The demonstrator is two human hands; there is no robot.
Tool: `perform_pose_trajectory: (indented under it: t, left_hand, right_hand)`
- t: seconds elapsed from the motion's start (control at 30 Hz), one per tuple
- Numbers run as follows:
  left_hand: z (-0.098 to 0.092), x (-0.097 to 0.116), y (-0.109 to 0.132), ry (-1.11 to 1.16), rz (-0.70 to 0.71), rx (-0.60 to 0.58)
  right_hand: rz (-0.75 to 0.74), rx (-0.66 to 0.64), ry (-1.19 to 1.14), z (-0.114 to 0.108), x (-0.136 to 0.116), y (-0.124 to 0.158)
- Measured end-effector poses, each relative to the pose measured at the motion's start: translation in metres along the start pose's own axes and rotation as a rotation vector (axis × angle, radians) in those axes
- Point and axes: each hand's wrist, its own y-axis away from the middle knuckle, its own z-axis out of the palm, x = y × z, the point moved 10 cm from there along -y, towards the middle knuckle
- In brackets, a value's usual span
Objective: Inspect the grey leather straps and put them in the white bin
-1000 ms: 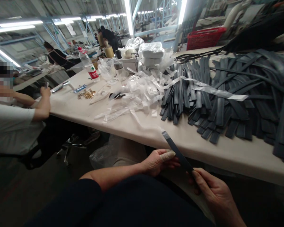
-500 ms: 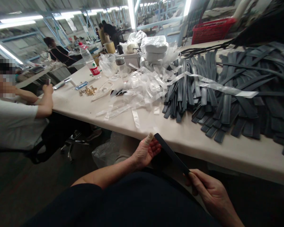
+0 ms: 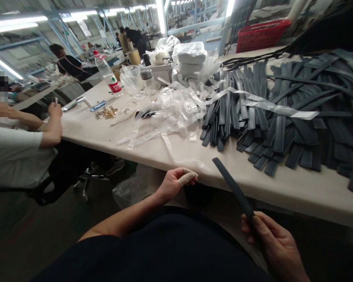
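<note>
My right hand is closed around the lower end of a long dark grey strip. The strip slants up and left, and its free tip is over the front edge of the cream table. My left hand, with a taped fingertip, is curled into a pinch just below the table edge, apart from the strip. I cannot make out what it pinches, if anything. A faint clear film lies on the table just above it.
A big heap of similar dark strips covers the table's right side. Peeled clear film is piled in the middle. Farther back stand a water bottle, a jar and small brass parts. A seated person's arm rests at the left edge.
My left hand let go of the strip's upper end and drew back left into a pinch. My right hand swung the strip to the right and a little upward.
</note>
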Motion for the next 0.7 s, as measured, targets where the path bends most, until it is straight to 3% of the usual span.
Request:
perform_pose_trajectory:
  t: [0.07, 0.2, 0.4, 0.47, 0.6, 0.7]
  left_hand:
    - [-0.001, 0.019, -0.002, -0.232, 0.119, 0.0]
    - [0.002, 0.058, -0.019, -0.608, 0.392, 0.056]
    - [0.012, 0.059, -0.052, -0.779, 0.463, -0.019]
    - [0.009, 0.063, -0.049, -0.817, 0.542, 0.021]
    - [0.008, 0.085, -0.022, -0.87, 0.829, 0.121]
    - [0.008, 0.094, -0.007, -0.834, 0.954, 0.133]
  right_hand:
    - [0.045, 0.052, -0.101, -0.006, 0.001, -0.002]
    - [0.092, 0.038, -0.218, 0.0, -0.001, -0.013]
    - [0.162, -0.054, -0.305, 0.012, 0.001, -0.018]
    - [0.203, -0.058, -0.335, 0.008, 0.008, -0.013]
    - [0.26, -0.099, -0.384, 0.002, 0.02, -0.004]
    - [0.289, -0.114, -0.377, 0.0, 0.027, -0.002]
